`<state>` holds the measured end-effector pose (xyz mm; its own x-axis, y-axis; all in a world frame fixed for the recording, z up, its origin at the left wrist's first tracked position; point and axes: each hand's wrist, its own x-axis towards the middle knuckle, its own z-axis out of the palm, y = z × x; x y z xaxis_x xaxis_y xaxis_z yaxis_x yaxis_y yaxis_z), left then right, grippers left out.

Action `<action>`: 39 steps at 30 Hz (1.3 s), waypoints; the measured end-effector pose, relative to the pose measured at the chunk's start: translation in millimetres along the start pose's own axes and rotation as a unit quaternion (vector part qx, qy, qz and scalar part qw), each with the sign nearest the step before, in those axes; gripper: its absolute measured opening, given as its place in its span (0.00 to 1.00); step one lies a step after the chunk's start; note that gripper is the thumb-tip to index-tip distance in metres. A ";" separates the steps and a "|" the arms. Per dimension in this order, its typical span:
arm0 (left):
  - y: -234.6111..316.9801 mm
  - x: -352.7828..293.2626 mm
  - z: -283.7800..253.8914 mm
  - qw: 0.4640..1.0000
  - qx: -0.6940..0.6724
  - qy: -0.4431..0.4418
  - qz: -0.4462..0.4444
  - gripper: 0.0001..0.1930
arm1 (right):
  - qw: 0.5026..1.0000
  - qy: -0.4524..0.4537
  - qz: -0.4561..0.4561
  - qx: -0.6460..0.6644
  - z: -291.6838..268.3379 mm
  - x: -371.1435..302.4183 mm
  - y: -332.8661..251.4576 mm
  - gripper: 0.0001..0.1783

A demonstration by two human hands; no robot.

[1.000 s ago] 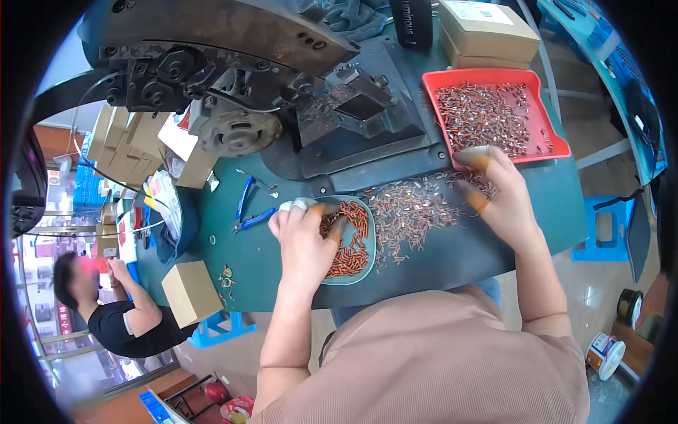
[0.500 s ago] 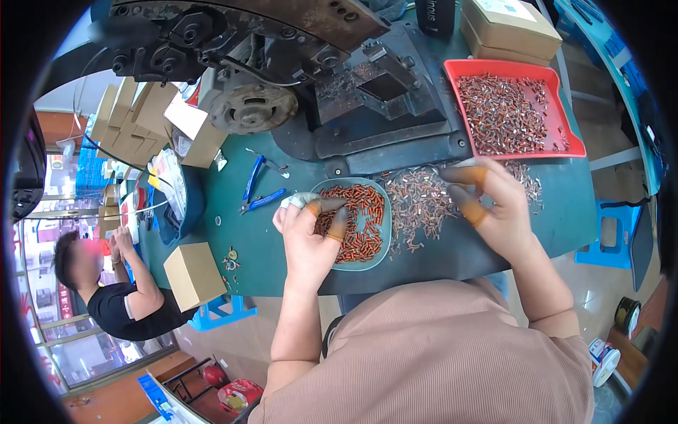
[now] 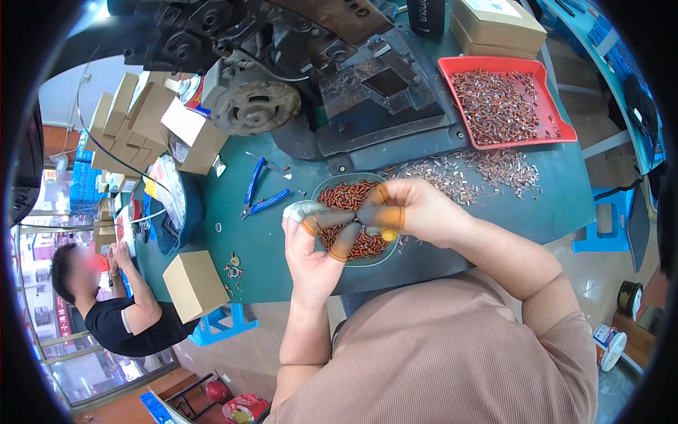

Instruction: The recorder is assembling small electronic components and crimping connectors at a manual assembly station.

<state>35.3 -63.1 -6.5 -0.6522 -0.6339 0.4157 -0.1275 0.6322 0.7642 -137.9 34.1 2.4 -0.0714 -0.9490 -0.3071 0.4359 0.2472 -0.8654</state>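
My left hand (image 3: 311, 244) and my right hand (image 3: 422, 214) meet fingertip to fingertip over a light green bowl (image 3: 366, 265). Both have grey and orange finger cots on. Each hand is closed in a pinch; whatever lies between the fingertips is too small and hidden to name. In the bowl lie many small copper-coloured cylindrical parts (image 3: 345, 192), partly covered by my hands. A loose heap of thin silvery and reddish pieces (image 3: 452, 178) spreads over the green table (image 3: 424, 251) to the right of the bowl.
A dark metal press (image 3: 388, 145) stands behind the bowl. At the right is a red tray (image 3: 542, 113) of small parts. Blue-handled cutters (image 3: 268, 201) and a cardboard box (image 3: 194, 286) lie left. Another person (image 3: 116, 318) sits further left.
My right hand has moved left, from above the loose heap to my left hand over the bowl. My left hand has stayed almost in place, still pinched.
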 end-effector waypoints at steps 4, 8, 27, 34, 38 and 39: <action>1.8 -4.7 -1.6 0.998 -0.056 -0.006 -0.025 0.16 | 0.998 0.007 0.019 0.063 2.6 -2.2 7.3 0.10; 3.1 -6.4 5.8 0.986 -0.153 -0.009 -0.064 0.15 | 0.995 0.020 0.020 0.092 -1.0 -4.5 12.4 0.09; 11.3 -20.0 17.2 0.976 -0.196 -0.001 -0.096 0.11 | 0.733 0.323 -0.236 -0.550 -81.7 -123.4 34.1 0.12; 12.0 -24.5 15.5 0.978 -0.176 0.002 -0.113 0.11 | 0.724 0.241 -0.258 -0.592 -93.3 -116.7 30.2 0.15; 12.7 -26.5 14.1 0.976 -0.184 0.017 -0.113 0.11 | 0.741 0.238 -0.267 -0.568 -95.5 -133.4 30.2 0.15; 11.2 -25.2 15.6 0.974 -0.191 0.023 -0.119 0.11 | 0.727 0.245 -0.275 -0.580 -94.8 -134.3 33.2 0.17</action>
<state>38.7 -33.1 -16.2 -0.6029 -0.7670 0.2197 0.0218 0.2595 0.9655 -198.9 188.3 -22.6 -0.3837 -0.8535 0.3527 -0.8079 0.1253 -0.5758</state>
